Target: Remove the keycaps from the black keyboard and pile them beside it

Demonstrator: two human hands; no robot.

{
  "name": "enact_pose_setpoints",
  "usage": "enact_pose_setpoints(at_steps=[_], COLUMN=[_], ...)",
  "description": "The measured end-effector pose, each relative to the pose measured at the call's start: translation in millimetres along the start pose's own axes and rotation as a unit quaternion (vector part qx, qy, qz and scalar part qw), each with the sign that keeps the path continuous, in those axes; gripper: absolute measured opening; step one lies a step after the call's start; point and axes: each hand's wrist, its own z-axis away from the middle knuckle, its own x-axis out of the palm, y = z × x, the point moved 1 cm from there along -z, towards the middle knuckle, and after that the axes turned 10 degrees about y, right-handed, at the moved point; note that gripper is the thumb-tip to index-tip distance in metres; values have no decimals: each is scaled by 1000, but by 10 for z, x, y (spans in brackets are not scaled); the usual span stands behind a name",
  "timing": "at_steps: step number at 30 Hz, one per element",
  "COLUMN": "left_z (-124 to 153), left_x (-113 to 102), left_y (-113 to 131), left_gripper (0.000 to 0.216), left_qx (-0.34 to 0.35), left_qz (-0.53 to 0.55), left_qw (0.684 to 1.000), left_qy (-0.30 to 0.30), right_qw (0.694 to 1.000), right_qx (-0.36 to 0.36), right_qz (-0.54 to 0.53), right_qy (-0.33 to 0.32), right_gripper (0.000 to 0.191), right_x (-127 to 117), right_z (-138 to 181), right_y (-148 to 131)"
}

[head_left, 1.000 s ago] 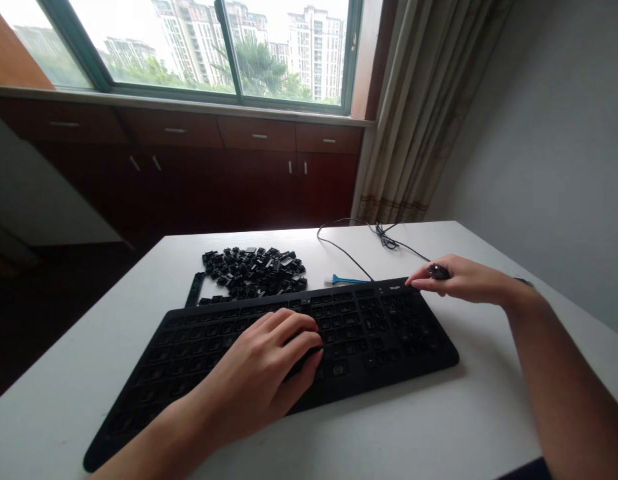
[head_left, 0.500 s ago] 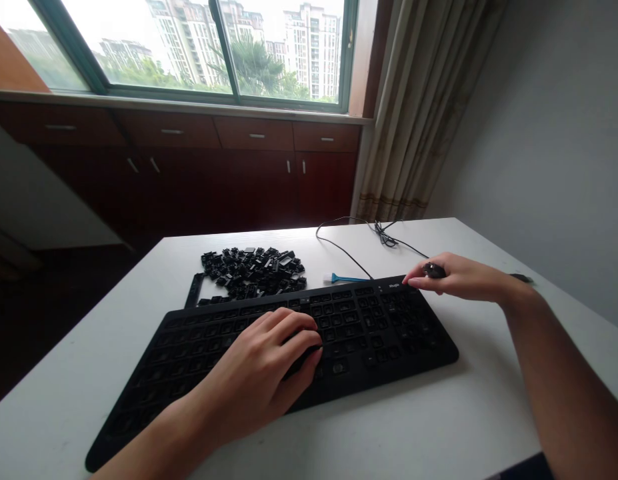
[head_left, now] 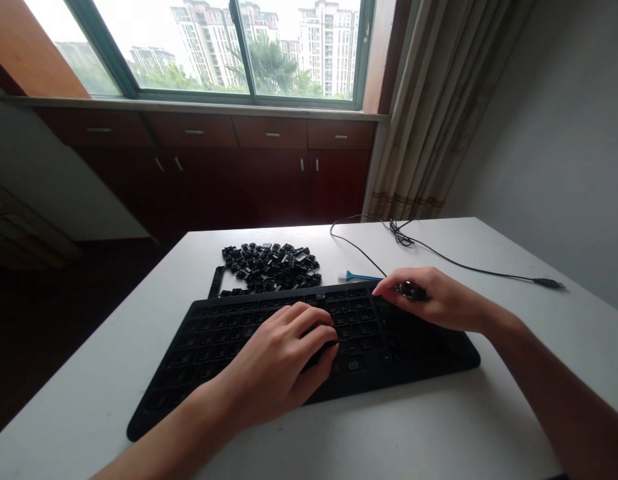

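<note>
A black keyboard (head_left: 249,337) with its keycaps taken off lies across the white table (head_left: 439,427). My left hand (head_left: 283,363) rests palm down on the keyboard's middle, fingers curled loosely on the frame. My right hand (head_left: 433,303) hovers over the keyboard's right end, its fingers closed round a small dark object (head_left: 407,290) that I cannot name. Behind the keyboard a pile of loose black keycaps (head_left: 271,265) sits on the table, and a small blue brush (head_left: 359,276) lies to its right.
The keyboard's black cable (head_left: 469,267) runs over the far right of the table and ends in a plug (head_left: 549,283). A long black strip (head_left: 217,281) lies left of the keycap pile. Dark wood cabinets (head_left: 239,167), a window and a curtain (head_left: 429,107) stand beyond.
My right hand has moved left with the small dark object, from the keyboard's top right corner to over its right-hand keys. The left hand has stayed put; the camera shifted a little.
</note>
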Motion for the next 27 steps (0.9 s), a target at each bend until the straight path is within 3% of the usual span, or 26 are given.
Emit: enact_pose_setpoints(at_steps=[8, 18, 27], left_z=[6, 3, -5], left_x=[6, -7, -11], left_y=[-5, 5, 8], left_gripper=[14, 15, 15], left_qx=[-5, -3, -2], left_qz=[0, 3, 0], left_qw=[1000, 1000, 1000], left_qy=[-5, -4, -7], right_qw=[998, 998, 998], right_qx=[-14, -18, 1], right_qz=[64, 51, 64], right_qy=[-23, -29, 5], right_gripper=[36, 42, 42], right_x=[46, 42, 30], right_z=[-8, 1, -17], right_y=[8, -2, 36])
